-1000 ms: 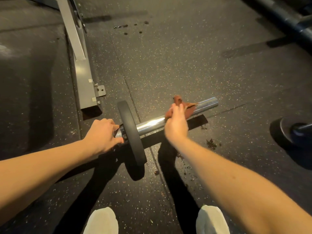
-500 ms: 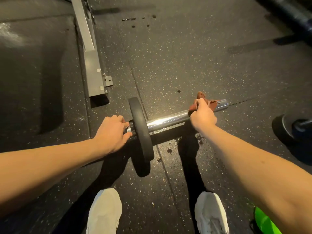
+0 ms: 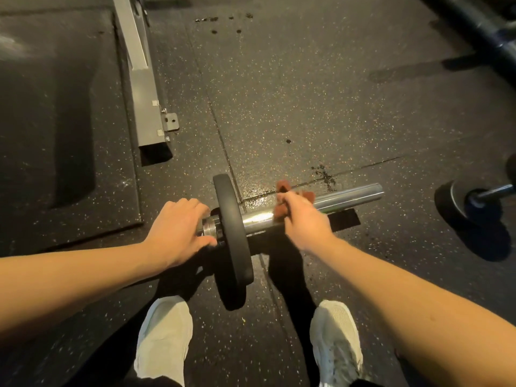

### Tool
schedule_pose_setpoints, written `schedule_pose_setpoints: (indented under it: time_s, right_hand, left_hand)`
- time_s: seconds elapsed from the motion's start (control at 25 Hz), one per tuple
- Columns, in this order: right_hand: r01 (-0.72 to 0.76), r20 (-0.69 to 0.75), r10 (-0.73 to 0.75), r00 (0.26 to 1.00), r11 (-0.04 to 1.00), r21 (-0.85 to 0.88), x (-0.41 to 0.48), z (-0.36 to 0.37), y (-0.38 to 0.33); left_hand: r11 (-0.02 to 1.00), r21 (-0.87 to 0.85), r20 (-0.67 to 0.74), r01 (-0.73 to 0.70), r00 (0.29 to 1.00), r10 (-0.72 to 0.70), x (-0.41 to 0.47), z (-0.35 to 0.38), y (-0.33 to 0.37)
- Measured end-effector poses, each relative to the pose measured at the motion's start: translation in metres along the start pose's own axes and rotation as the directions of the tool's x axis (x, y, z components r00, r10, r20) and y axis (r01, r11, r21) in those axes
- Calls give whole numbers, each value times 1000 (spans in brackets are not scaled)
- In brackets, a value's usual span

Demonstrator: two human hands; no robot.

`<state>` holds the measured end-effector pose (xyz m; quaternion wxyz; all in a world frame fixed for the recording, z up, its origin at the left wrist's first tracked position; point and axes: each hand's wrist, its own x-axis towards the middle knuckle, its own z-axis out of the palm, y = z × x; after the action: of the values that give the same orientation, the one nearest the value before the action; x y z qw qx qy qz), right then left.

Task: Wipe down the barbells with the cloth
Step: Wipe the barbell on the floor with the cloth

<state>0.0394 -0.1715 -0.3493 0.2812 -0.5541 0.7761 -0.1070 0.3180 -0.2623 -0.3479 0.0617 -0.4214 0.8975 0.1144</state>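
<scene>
Barbell (image 3: pixel 352 194): R hand (image 3: pixel 303 219) holds cloth (image 3: pixel 307 195) on it.

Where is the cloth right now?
In the head view, right of centre, the right hand grips the red cloth on the barbell sleeve, beside the black plate.

Grips barbell (image 3: pixel 349 195) collar with left grip (image 3: pixel 178 230), just left of black plate (image 3: pixel 233 233). Holds red cloth (image 3: pixel 307 195) on chrome sleeve with right grip (image 3: pixel 304 219), right of plate. Stands in white shoes (image 3: pixel 164 336) on speckled floor (image 3: pixel 279 93).

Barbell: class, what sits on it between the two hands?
On the barbell, head view shows a black weight plate, then bare chrome, between left hand and right hand.
</scene>
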Motion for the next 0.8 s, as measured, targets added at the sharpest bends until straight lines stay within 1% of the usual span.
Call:
schedule_pose_setpoints:
  time_s: [0.08, 0.16, 0.24, 0.28, 0.36, 0.44, 0.48, 0.52, 0.56, 0.6, 0.64, 0.68, 0.72, 0.8]
  right_hand:
    - [-139, -88, 136, 987, 990, -34, 4, -21, 33]
    - [-281, -159, 264, 951, 955, -92, 8, -31, 52]
    - [-331, -190, 302, 934, 933, -143, 6, -25, 42]
    - [-309, -176, 282, 943, 939, -152, 1, -15, 28]
    - [-187, -76, 180, 981, 978, -93, -9, 15, -10]
    - [-23, 12, 23, 1000, 1000, 3, -24, 41, -48]
    - [57, 28, -58, 998, 998, 23, -30, 48, -58]
    - [115, 41, -116, 992, 993, 25, -34, 48, -57]
    - [141, 62, -143, 988, 990, 27, -34, 40, -48]
    - [132, 89, -133, 987, 991, 15, -35, 29, -35]
    - [82, 106, -81, 991, 997, -13, -33, 18, -15]
    - [11, 92, -7, 996, 999, -38, -30, 6, 6]
    - [-70, 47, 72, 996, 996, -49, -29, -8, 27]
    - [-194, -86, 192, 978, 981, -8, -26, -22, 54]
  left_hand:
    - [999, -31, 65, 18, 998, -16, -4, 4, 8]
    - [998, -66, 88, 22, 996, -16, -8, 7, 14]
    - [997, -75, 67, 3, 998, 2, -15, 10, 18]
    - [997, -76, 63, -9, 998, 14, -18, 10, 20]
    - [996, -87, 55, -22, 998, 26, -22, 11, 24]
    - [997, -72, 57, -20, 998, 24, -23, 10, 28]
    - [998, -55, 55, -19, 998, 22, -21, 10, 28]
    - [998, -51, 52, -22, 998, 25, -21, 9, 28]
    - [998, -60, 50, -28, 998, 31, -20, 8, 27]
    - [996, -77, 46, -35, 998, 38, -19, 8, 26]
    - [995, -90, 44, -40, 998, 44, -20, 8, 25]
    - [995, -94, 45, -45, 998, 49, -20, 7, 25]
    - [995, -87, 46, -50, 997, 55, -19, 8, 25]
    - [996, -69, 49, -58, 997, 61, -19, 9, 25]
